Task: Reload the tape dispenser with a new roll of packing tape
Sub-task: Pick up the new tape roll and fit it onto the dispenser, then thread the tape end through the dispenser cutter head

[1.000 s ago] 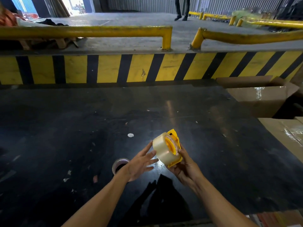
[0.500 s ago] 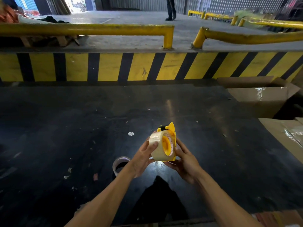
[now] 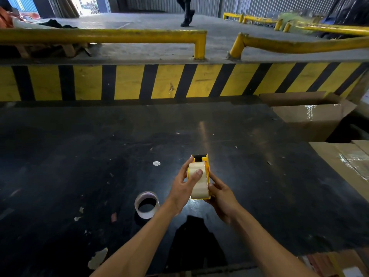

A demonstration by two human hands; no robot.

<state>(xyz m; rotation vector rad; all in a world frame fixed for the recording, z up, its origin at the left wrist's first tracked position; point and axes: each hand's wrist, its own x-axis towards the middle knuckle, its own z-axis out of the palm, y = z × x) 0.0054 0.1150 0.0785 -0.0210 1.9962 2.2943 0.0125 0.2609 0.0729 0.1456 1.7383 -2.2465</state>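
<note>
A yellow tape dispenser [image 3: 207,163] with a full roll of clear packing tape [image 3: 198,185] seated in it is held above the black table [image 3: 79,156]. Its black front end points away from me. My right hand [image 3: 221,193] grips the dispenser from the right and below. My left hand [image 3: 184,186] holds the left side, thumb pressed on the face of the roll. An almost spent tape roll [image 3: 147,204] stands on the table just left of my left wrist.
Cardboard boxes [image 3: 313,116] sit at the table's right edge, with a taped one [image 3: 347,158] nearer. A yellow-and-black striped barrier [image 3: 159,80] runs behind the table. Paper scraps dot the surface. A person's legs [image 3: 186,11] are far back.
The dispenser has been turned so the roll's edge now faces me instead of its side. My left hand went from hovering beside the roll to gripping it. The far person walked on.
</note>
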